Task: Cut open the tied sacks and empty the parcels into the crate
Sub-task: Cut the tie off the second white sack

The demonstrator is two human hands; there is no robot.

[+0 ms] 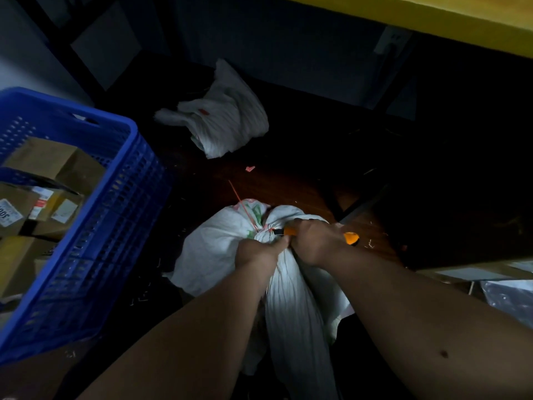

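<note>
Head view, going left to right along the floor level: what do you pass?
Blue crate with boxes inside → left hand gripping the tied sack → right hand holding the orange knife. The empty sack lies farther back, between crate and hands.

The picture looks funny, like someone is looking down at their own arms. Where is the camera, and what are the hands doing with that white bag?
The camera sits on a person's head, looking down, so you see their own arms. The left hand grips the bunched neck of a white sack. The right hand holds an orange knife, its tip at the red tie that keeps the sack closed. On the left is a blue crate with cardboard parcels already inside. Farther back on the dark floor lies another white sack, crumpled.
</note>
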